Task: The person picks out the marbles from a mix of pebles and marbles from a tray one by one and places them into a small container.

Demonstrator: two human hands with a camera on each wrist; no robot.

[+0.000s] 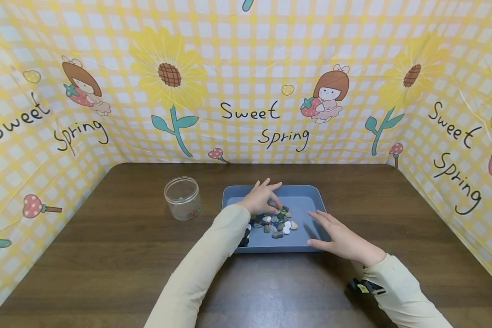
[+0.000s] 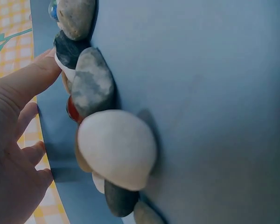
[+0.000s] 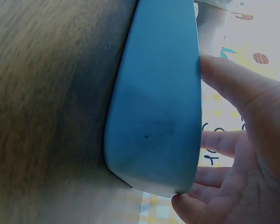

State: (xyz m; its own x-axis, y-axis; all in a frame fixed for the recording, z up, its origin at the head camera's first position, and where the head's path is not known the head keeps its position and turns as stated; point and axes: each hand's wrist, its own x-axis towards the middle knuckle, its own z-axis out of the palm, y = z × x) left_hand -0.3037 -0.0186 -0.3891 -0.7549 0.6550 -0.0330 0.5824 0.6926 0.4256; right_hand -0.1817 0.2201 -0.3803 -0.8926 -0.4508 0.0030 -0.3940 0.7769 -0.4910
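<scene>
My left hand (image 1: 259, 199), the nearer, points its fingers down at pebbles (image 1: 273, 220) just below, in the tray (image 1: 305, 207); whether they pinch one, I cannot tell. My right hand (image 1: 341, 237), fingers apart, flanks the tray's right side.

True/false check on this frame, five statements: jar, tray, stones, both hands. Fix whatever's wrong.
1. The clear cylindrical jar stands left of the blue-grey rectangular tray in the head view. True.
2. The left hand is over the tray, at the smooth, mixed-colour stones. True.
3. The jar lies on its side. False: it stands upright.
4. The right hand is at the tray's near right corner. True.
5. All the stones are white. False: there are grey, dark and tan ones too.
</scene>
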